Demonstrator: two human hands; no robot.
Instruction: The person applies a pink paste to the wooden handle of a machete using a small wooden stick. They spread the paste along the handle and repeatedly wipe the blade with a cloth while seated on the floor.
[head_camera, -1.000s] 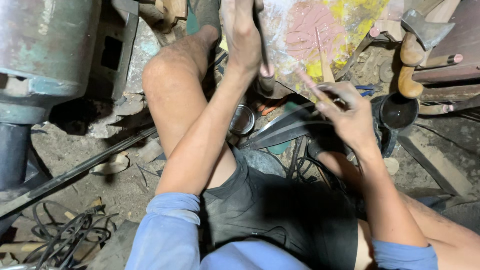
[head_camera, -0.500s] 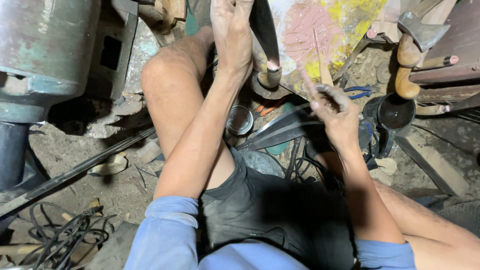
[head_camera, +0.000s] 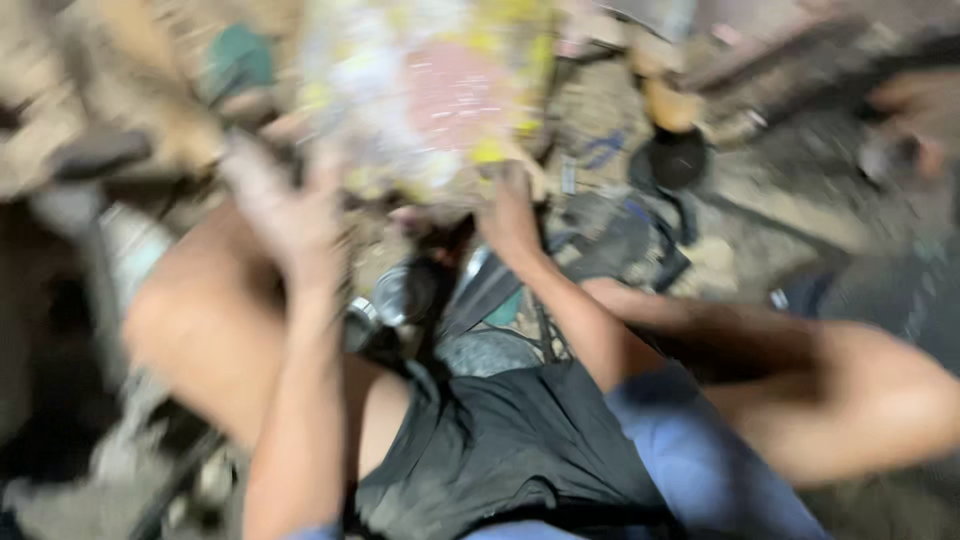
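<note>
The head view was heavily smeared by motion, so only coarse shapes could be read. The person sat on a dirt floor (head_camera: 790, 215) littered with scrap, bare knees raised, wearing black shorts (head_camera: 500, 450) and blue sleeves.

The left hand (head_camera: 285, 205) was raised in the upper left part of the view, back toward the camera, fingers loosely curled; whether it gripped anything could not be told through the blur. A dark bar-like shape (head_camera: 95, 152) lay just to its left, too smeared to name.

The right hand (head_camera: 510, 215) reached forward near the middle of the view, its fingers up against the lower edge of a crinkled plastic sheet (head_camera: 440, 90) printed in yellow, pink and white. It appeared to touch or pinch that edge, but whether the fingers were closed on it could not be told.

Between the forearms, low on the floor, sat a small round shiny metal part (head_camera: 392, 296) beside dark curved metal strips (head_camera: 480, 290). Farther off toward the upper right, a black round cup-shaped object (head_camera: 678, 160) rested on the floor, with a yellowish-brown lump (head_camera: 668, 103) just above it.
</note>
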